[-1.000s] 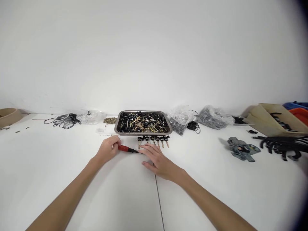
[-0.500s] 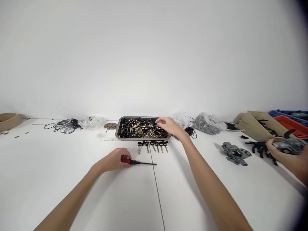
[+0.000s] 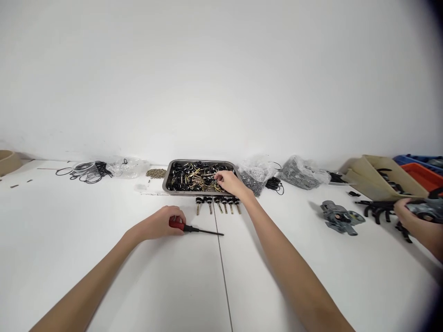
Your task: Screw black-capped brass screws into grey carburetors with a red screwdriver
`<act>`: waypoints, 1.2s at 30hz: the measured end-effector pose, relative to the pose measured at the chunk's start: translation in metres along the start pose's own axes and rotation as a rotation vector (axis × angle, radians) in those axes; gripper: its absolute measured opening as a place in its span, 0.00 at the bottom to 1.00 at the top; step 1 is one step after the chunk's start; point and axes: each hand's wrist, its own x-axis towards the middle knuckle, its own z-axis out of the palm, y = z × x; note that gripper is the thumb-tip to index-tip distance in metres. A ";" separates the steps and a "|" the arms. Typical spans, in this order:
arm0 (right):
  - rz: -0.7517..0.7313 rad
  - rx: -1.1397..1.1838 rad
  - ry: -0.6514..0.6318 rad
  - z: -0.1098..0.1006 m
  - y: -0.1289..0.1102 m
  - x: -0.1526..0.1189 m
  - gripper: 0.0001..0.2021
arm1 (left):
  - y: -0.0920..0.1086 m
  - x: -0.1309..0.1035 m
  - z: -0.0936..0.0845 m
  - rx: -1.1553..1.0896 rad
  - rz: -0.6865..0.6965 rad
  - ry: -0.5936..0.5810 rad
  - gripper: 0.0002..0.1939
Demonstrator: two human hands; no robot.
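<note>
My left hand (image 3: 165, 222) is closed round the red handle of a screwdriver (image 3: 197, 229), whose dark shaft points right, low over the white table. My right hand (image 3: 228, 181) reaches into the right part of a metal tray (image 3: 168, 185). The tray is heaped with small parts (image 3: 194, 176) that have black heads and brass-coloured shafts. Its fingers are bent together over these parts; whether one is between the fingertips is too small to tell. In front of the tray lies a row of several like parts (image 3: 224, 205), shafts toward me.
Small brass pieces (image 3: 156, 173) and black rings (image 3: 89, 171) lie left of the tray. Bags of small parts (image 3: 300, 173) stand to its right. A grey metal casting (image 3: 341, 216) sits further right, near beige bins (image 3: 372, 177) and a co-worker's hand (image 3: 417, 226) holding another casting.
My right hand has moved left and deeper among the parts in the tray. The left hand still holds the screwdriver. The view has shifted slightly.
</note>
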 end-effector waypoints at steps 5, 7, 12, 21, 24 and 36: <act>-0.004 0.187 0.105 -0.014 0.008 0.001 0.10 | 0.000 0.000 0.000 -0.001 0.027 -0.004 0.10; -0.011 0.251 0.134 -0.016 0.009 0.002 0.10 | 0.000 0.000 0.000 0.000 0.032 -0.003 0.10; -0.043 0.330 0.219 -0.018 0.000 0.001 0.10 | 0.001 0.000 0.000 0.007 0.006 -0.006 0.09; -0.107 0.352 0.373 -0.007 -0.026 0.001 0.09 | 0.000 0.001 0.000 0.009 -0.022 -0.022 0.10; -0.120 0.355 0.365 0.001 -0.029 0.001 0.08 | 0.001 0.000 0.000 0.017 -0.018 -0.016 0.10; -0.143 0.322 0.307 0.026 -0.014 0.012 0.10 | 0.005 -0.001 -0.002 0.001 -0.052 -0.044 0.11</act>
